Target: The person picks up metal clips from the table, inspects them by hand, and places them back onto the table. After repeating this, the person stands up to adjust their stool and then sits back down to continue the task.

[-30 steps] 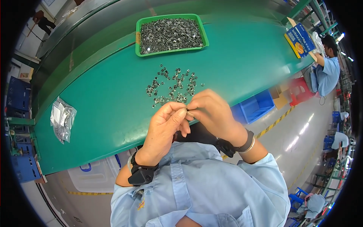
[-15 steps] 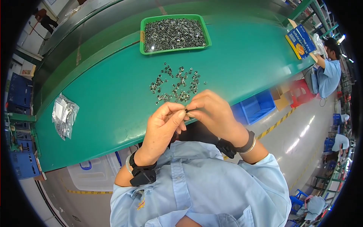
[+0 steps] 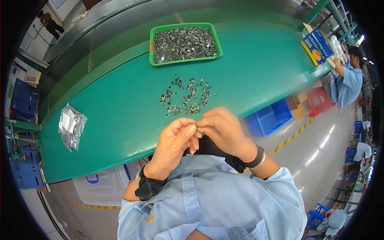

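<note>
My left hand [image 3: 174, 141] and my right hand [image 3: 223, 129] meet fingertip to fingertip just above the near edge of the green table [image 3: 120, 108]. Between them they pinch a small metal part [image 3: 197, 127], mostly hidden by the fingers. Just beyond the hands a loose scatter of several small metal parts [image 3: 186, 98] lies on the table. Farther back stands a green tray [image 3: 152, 46] filled with the same kind of metal parts. Each wrist carries a dark band.
A clear plastic bag [image 3: 71, 126] lies at the table's left end. A blue bin [image 3: 269, 117] stands under the table at right. A blue and yellow box [image 3: 317, 45] sits far right, near a seated co-worker [image 3: 349, 80]. Blue crates [image 3: 24, 100] stand at left.
Both hands stay together at the table edge, with only slight finger movement on the small part. The view has shifted a little.
</note>
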{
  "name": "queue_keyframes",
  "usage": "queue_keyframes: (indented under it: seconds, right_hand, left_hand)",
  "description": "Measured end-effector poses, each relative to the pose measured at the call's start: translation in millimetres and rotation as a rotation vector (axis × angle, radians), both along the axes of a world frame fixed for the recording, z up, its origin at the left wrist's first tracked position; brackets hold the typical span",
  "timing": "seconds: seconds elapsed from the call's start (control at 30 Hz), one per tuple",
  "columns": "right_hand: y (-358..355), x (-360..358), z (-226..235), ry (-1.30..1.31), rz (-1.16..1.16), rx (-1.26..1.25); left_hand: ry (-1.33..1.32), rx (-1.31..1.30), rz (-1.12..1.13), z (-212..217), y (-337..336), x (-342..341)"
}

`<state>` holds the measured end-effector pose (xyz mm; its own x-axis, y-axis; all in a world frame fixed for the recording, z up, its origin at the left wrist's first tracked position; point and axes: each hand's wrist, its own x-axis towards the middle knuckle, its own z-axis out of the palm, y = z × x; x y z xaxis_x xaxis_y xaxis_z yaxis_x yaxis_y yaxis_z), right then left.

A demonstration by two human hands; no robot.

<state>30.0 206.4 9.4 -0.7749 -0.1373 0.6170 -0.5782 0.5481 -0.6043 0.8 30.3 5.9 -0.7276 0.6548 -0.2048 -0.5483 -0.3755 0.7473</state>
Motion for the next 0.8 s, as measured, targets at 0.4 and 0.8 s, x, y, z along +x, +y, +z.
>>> queue_keyframes:
  seconds: [0.4,0.8]
  right_hand:
    - [1,2,-5,-0.026,-0.001,-0.069]
    - [-7,12,-13,-0.046,0.047,-0.22]
  left_hand:
    - [-0.006,0.024,0.049,2,6,4]
    - [-0.026,0.156,-0.004,-11,4,8]
